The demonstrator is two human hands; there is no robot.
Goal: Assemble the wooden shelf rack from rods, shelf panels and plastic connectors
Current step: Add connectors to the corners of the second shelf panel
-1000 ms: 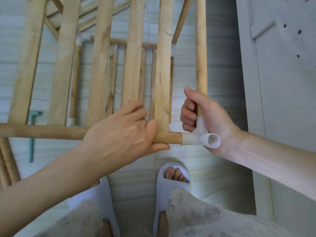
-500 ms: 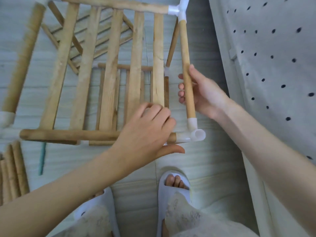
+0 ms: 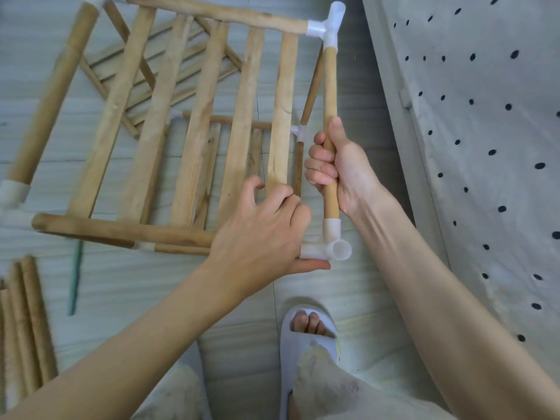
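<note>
From the head camera I look down on the shelf frame, held above the floor with its slats running from near to far. My right hand grips the right side rod, fingers curled round it and thumb lying along the wood. That rod runs from a white corner connector at the far right down to another white connector at the near right, whose open socket faces me. My left hand sits at the near right corner of the frame, fingers bent over the near rail where it meets that connector, thumb stretched out just under the white plastic; how firmly it holds I cannot tell. At the near left a third connector joins the left rod, and the rail's end lies just beside it. Under the frame, on the floor, lie another slatted panel and a lower part of the rack. A bundle of spare rods lies at the near left, with a green stick near it. A white slipper is below, and a dotted white sheet fills the right.
</note>
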